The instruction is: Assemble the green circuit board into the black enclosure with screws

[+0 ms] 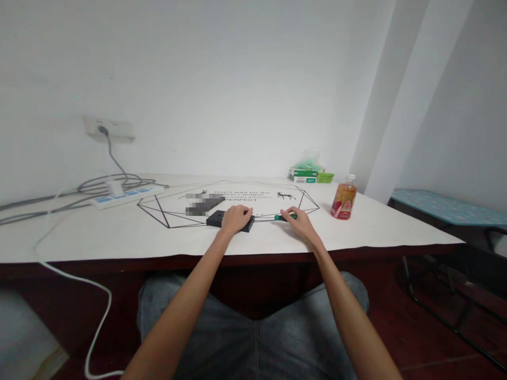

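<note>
On the white table (pixel 130 240) in front of me lies a flat black box (pixel 214 218). My left hand (pixel 236 217) rests over its right part, fingers bent and holding it down. A screwdriver (pixel 278 217) with a green and black handle is pinched in my right hand (pixel 299 221). Its thin shaft points left toward the right side of the box; whether the tip touches it I cannot tell. Just behind the box lies a dark, long object (pixel 214 204), partly blurred out.
A drink bottle (pixel 344 199) stands to the right. Green and white boxes (pixel 303 176) with a plastic bag are at the back. At left are a power strip (pixel 125 196), coiled grey cables (pixel 89 186) and a white cable (pixel 96 284) hanging over the front edge.
</note>
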Demonstrator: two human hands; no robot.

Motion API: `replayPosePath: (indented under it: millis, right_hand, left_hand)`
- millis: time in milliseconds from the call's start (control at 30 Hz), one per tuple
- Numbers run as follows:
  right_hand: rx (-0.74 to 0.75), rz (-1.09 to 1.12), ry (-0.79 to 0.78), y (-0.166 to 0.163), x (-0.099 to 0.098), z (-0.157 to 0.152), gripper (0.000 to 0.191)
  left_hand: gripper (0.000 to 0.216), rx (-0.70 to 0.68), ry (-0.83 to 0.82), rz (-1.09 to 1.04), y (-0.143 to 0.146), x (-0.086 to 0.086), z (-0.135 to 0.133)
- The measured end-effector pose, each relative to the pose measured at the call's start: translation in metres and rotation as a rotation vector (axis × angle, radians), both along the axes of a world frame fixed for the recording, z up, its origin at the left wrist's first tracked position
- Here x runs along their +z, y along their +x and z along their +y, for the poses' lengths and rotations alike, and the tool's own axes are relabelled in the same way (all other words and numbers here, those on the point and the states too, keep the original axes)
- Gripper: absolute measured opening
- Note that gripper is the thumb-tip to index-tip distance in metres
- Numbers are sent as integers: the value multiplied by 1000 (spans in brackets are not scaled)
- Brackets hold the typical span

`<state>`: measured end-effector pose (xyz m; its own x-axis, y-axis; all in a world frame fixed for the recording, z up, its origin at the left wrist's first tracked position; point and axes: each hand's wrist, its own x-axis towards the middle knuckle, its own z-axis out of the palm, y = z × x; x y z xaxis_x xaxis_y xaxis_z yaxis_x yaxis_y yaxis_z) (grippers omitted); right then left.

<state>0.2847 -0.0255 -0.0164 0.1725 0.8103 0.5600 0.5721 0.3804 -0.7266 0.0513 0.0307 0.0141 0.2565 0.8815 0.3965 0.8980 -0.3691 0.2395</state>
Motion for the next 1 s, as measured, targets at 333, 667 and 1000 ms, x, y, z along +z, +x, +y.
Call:
replayPosePath:
  millis: [333,667,1000]
  right_hand:
    - [-66,-33,-16,-2,2,-4,52]
    - [99,173,-102,-2,1,-7,43]
    - [67,9,-38,-1,2,-4,43]
  left_hand:
    - [44,-4,14,-12,0,-3,5]
    - [44,-15,23,-11,0,-3,3]
    - [45,-8,22,2,0,-3,2]
